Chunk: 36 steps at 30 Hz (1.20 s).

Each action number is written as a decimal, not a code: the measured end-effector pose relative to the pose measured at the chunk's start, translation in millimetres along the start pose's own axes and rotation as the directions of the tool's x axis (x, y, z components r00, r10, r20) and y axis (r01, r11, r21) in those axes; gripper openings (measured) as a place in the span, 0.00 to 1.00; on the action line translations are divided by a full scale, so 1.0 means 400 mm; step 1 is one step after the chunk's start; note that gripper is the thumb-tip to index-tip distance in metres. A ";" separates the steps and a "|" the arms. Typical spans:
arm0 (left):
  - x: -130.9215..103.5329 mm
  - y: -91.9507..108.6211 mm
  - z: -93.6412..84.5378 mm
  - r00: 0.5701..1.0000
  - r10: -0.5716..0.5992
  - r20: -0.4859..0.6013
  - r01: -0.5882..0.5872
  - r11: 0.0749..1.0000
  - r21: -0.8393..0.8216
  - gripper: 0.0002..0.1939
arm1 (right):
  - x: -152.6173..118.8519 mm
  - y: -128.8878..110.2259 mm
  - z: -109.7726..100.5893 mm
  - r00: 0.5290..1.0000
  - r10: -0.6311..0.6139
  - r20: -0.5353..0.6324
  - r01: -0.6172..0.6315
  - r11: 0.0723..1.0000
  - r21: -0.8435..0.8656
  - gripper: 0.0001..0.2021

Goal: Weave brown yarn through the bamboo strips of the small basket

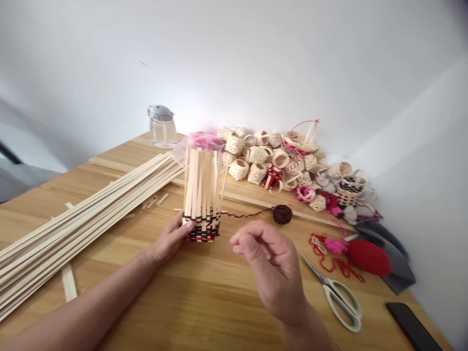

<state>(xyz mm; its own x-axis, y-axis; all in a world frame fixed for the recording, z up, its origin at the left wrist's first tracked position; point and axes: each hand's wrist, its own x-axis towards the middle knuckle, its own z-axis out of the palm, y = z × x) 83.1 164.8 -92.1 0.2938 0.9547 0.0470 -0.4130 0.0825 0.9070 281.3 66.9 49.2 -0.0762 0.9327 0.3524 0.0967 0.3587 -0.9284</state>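
Observation:
A small unfinished basket (201,224) of upright pale strips, woven with dark yarn and some red at its base, stands near the middle of the view. My left hand (169,240) holds its lower left side, thumb on the weave. Dark yarn runs from the basket's right side to a dark yarn ball (282,214) on the table. To the right of the basket, apart from it, my right hand (272,265) is raised with thumb and forefinger pinched together and the other fingers curled. Whatever lies in that pinch is too small to make out.
Long wooden strips (91,214) cover the table's left side. A lidded glass jar (163,130) stands behind them. Small woven baskets (257,155) are heaped at the back. Scissors (336,297), red yarn (369,257) and a black phone (411,324) lie right.

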 end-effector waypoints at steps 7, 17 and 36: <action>0.000 -0.001 -0.008 0.998 0.019 0.055 -0.018 1.000 -0.018 0.29 | 0.027 0.054 -0.002 0.998 0.054 -0.041 -0.058 0.994 -0.089 0.11; -0.001 0.011 -0.011 0.995 0.049 0.087 -0.058 0.993 0.100 0.29 | 0.038 0.092 0.002 0.996 0.085 0.040 -0.073 0.967 -0.245 0.09; -0.007 0.014 -0.002 0.978 0.004 0.209 0.018 0.995 -0.100 0.32 | 0.069 0.173 -0.019 0.997 0.079 -0.026 -0.083 0.939 -0.333 0.09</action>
<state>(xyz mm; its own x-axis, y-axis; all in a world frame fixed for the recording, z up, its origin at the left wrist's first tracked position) 79.3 162.6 -87.4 0.4661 0.8741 0.1370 -0.4921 0.1274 0.8611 293.5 117.6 -4.3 -0.0428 0.9589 0.2806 0.4281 0.2714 -0.8620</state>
